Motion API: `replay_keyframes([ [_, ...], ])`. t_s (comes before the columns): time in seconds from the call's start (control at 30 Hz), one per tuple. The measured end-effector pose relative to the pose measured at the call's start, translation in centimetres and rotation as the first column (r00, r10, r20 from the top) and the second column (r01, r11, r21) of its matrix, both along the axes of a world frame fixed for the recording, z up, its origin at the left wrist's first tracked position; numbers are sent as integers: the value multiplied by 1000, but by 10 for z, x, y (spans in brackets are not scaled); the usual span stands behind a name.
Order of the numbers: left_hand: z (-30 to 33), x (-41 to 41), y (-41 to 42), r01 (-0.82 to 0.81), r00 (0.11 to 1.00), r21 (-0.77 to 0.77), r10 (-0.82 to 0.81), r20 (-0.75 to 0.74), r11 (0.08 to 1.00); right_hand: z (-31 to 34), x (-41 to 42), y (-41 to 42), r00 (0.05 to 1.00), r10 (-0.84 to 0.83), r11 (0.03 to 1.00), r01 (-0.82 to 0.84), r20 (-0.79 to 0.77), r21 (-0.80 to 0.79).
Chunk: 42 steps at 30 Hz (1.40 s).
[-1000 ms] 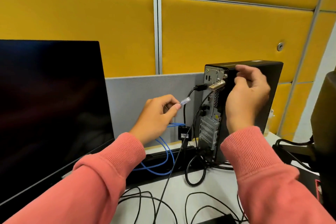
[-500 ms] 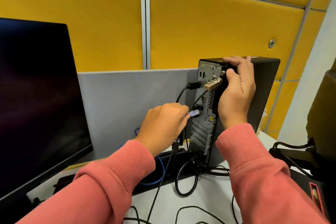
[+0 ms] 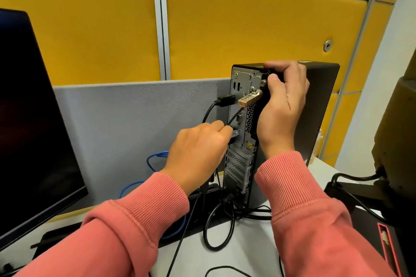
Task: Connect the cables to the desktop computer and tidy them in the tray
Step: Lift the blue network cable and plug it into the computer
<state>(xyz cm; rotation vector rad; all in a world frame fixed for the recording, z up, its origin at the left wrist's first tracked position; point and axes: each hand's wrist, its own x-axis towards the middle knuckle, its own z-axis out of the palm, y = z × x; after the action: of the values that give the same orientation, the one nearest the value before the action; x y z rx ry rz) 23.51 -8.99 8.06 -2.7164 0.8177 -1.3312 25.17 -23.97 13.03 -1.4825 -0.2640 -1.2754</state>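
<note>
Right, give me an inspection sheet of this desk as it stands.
Surface: white desk, partly covered by cables.
Job's things: desktop computer upright, rear panel facing the camera; blue cable plug at a rear port, seating not discernible.
Clutter: brass combination lock on the rear panel.
Hands: left hand pinches the plug; right hand grips the computer's top rear corner.
Cables: black cable plugged in higher up; black loops on the desk; blue cable behind the left wrist.
Surroundings: monitor, grey divider, yellow wall panels.
</note>
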Motion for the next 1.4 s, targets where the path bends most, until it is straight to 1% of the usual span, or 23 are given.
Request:
replay_keyframes([
  [0.13, -1, 3, -1, -15, 1000, 32, 14, 21, 999, 1, 0, 1, 1000, -4, 1000, 4, -2, 2],
  [0.33, -5, 7, 2, -34, 997, 142, 24, 70, 989, 2, -1, 2, 1000, 10, 1000, -10, -3, 16],
  [0.53, -4, 10, -1, -14, 998, 126, 7, 61, 992, 3, -3, 2, 1000, 13, 1000, -13, -8, 8],
  [0.63, -5, 9, -1, 3, 999, 77, -7, 49, 997, 2, -3, 2, 1000, 11, 1000, -11, -5, 7],
  [0.8, -6, 2, 6, 134, 990, -40, -136, -35, 990, 3, -4, 2, 1000, 17, 1000, -17, -11, 12],
  [0.97, -18, -6, 24, 130, 983, -155, -147, -106, 979, 4, -5, 4, 1000, 23, 999, -22, -15, 28],
  [1.1, -17, 2, 24, 165, 971, -272, -204, -123, 948, 5, -3, 5, 1000, 24, 999, -23, -15, 36],
  [1.2, -17, 4, 17, 191, 965, -326, -239, -112, 926, 5, -3, 3, 1000, 24, 999, -24, -13, 42],
  [1.4, -20, 2, 16, 210, 961, -353, -259, -97, 912, 6, -2, 7, 1000, 20, 998, -19, -17, 66],
])
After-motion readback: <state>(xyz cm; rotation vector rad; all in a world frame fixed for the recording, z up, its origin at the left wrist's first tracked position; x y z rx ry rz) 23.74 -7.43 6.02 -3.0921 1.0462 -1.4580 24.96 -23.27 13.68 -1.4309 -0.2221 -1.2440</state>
